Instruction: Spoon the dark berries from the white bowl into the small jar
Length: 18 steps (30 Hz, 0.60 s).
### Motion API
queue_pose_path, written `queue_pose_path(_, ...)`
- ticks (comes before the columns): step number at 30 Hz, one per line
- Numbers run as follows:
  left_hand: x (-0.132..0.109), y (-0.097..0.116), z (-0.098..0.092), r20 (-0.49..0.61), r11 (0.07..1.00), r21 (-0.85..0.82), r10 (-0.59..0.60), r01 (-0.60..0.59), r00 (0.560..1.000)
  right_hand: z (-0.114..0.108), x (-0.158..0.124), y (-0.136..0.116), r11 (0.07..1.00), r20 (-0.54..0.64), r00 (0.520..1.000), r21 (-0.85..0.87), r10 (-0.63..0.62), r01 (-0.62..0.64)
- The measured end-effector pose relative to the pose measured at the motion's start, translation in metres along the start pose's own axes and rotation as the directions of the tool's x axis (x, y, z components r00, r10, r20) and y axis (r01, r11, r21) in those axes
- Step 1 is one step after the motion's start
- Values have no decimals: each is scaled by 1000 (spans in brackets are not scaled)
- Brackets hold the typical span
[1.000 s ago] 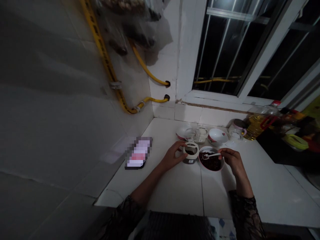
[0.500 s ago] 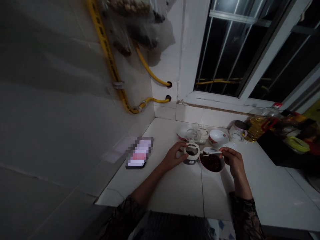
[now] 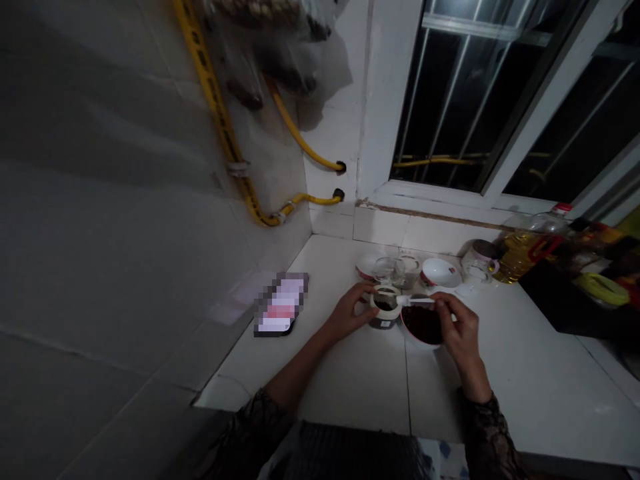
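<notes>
My left hand (image 3: 349, 311) grips the side of a small white-rimmed jar (image 3: 384, 309) holding something dark, standing on the white counter (image 3: 350, 387). My right hand (image 3: 457, 325) holds a small white spoon (image 3: 414, 301) by its handle, its bowl at the jar's right rim. Just right of the jar sits a white bowl (image 3: 423, 325) filled with a dark red chopped ingredient, partly under my right hand.
Behind the jar stand a clear glass (image 3: 385, 269), small white bowls (image 3: 440, 273) and a lidded pot (image 3: 479, 257). An oil bottle (image 3: 525, 245) and other bottles crowd the right. A phone (image 3: 280, 311) lies left. Yellow hoses (image 3: 240, 173) run down the wall.
My right hand lifted the spoon out of the dark red bowl and carried it left to the jar's rim. My left hand stayed on the jar.
</notes>
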<state>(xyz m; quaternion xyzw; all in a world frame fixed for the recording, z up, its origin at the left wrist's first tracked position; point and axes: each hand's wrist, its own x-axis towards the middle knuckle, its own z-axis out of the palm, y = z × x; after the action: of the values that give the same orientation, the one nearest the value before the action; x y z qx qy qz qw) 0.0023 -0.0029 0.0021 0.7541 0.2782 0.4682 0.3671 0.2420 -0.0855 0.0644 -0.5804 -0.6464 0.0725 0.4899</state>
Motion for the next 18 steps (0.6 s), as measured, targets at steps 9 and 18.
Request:
queue_pose_path(9, 0, 0, 0, -1, 1000, -20, 11, -11, 1000, -22, 8, 29, 965, 138, 957, -90, 257, -246)
queue_pose_path(18, 0, 0, 0, -5, 1000, -13, -4, 4, 1000, -13, 10, 27, 910, 181, 907, 101, 380, -402)
